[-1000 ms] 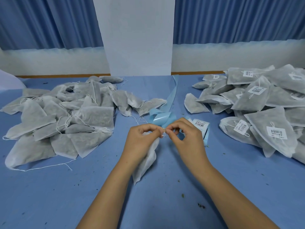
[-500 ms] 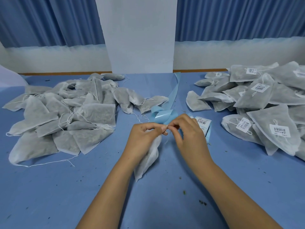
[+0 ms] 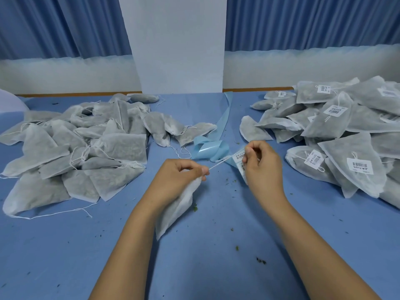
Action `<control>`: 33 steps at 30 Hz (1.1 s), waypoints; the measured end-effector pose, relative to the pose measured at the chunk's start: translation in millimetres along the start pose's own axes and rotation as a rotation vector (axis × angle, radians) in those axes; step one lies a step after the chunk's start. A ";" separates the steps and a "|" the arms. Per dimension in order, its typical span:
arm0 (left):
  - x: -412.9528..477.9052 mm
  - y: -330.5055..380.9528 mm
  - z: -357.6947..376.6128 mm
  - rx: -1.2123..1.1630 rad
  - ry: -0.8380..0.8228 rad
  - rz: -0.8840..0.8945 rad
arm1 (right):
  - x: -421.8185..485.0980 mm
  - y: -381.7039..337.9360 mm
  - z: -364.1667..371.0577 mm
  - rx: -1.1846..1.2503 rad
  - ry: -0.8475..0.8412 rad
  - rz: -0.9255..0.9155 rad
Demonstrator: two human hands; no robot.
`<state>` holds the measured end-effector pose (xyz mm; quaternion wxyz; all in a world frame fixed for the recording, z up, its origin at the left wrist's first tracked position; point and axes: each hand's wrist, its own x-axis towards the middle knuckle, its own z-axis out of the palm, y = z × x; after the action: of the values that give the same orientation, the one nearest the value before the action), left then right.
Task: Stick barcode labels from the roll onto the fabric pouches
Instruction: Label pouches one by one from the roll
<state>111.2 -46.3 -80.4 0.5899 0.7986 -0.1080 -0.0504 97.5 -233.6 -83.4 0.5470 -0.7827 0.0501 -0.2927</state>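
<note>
My left hand [image 3: 177, 178] grips the neck of a white fabric pouch [image 3: 175, 211] that hangs down from it toward the table. A taut white drawstring [image 3: 218, 164] runs from that hand up to my right hand [image 3: 263, 167]. My right hand pinches the string's end together with the blue label strip [image 3: 238, 163], where white barcode labels show beside its thumb. The used blue backing [image 3: 211, 148] curls on the table just behind my hands and trails toward the back wall.
A heap of unlabelled grey pouches [image 3: 75, 148] covers the left of the blue table [image 3: 205, 267]. A heap of labelled pouches [image 3: 346, 137] lies at the right. Small green crumbs dot the cloth. A white pillar [image 3: 179, 44] and blue curtains stand behind.
My hands were pinched together at the pouch's neck; now my right hand has drawn away to the right and up, stretching the drawstring taut. The left hand stays on the pouch.
</note>
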 end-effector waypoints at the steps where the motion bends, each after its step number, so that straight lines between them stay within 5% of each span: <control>1: -0.7 -0.6 -2.8 -0.001 -0.061 -0.039 | 2.0 1.2 -1.2 -0.006 0.019 0.001; 4: -3.8 -4.5 -10.5 0.016 -0.189 -0.145 | 2.6 0.2 -3.3 -0.054 0.091 -0.090; 7: -1.6 -8.5 -7.3 0.069 -0.073 -0.209 | -8.9 -10.2 1.3 -0.071 0.082 -0.347; 12: 5.9 -8.4 7.6 0.013 0.197 -0.179 | -27.3 -16.5 13.1 -0.137 -0.360 -0.702; 16: 6.0 -6.3 5.2 -0.219 0.296 -0.173 | -32.3 -10.1 20.1 -0.196 -0.558 -0.530; 24: 9.5 -4.0 1.2 -0.550 0.195 -0.062 | -28.7 -4.8 21.0 -0.098 -0.546 -0.238; 27: 6.6 -5.3 7.9 -0.368 0.185 0.117 | -27.1 -6.5 20.3 -0.092 -0.511 -0.238; 31: 4.8 0.3 14.5 -0.018 0.459 0.412 | -23.5 -13.7 16.4 -0.058 -0.552 -0.261; 33: 8.2 6.6 16.4 0.037 0.596 0.469 | -12.2 -11.8 4.6 -0.123 -0.404 -0.326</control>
<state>115.0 -65.4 -78.7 0.5763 0.7424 -0.1126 0.3226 87.0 -220.2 -78.9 0.4427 -0.8549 -0.1692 -0.2113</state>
